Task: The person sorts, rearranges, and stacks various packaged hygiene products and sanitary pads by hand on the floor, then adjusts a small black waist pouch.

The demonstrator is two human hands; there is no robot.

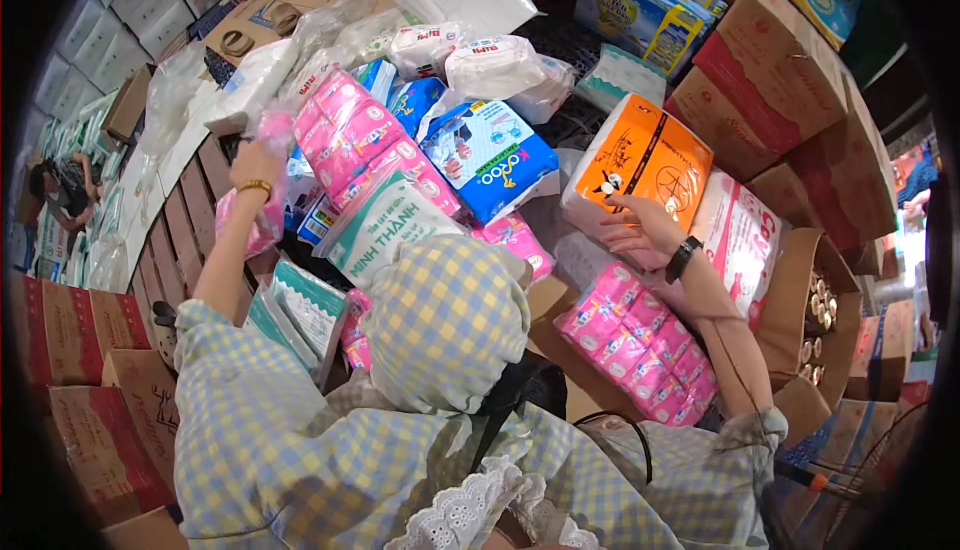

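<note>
My left hand [260, 161], with a gold bracelet at the wrist, is closed on a pink plastic-wrapped pack [274, 131] at the left of the pile; its fingertips are partly hidden. Beside it lies a stack of pink packs [345, 130]. My right hand [643, 226], with a black watch, has its fingers apart over the lower edge of an orange pack [650, 155] and holds nothing. Between the hands sit a blue and white Koroo diaper pack [490, 158] and a white and green Minh Thanh bag [388, 222]. Another pink multipack [640, 342] lies below my right hand.
White Bimi packs [490, 62] and clear plastic bags lie at the back. Cardboard cartons [765, 60] are stacked at the right, above an open box of cans [818, 320]. More cartons [95, 325] stand at the left. Another person [68, 185] is at the far left.
</note>
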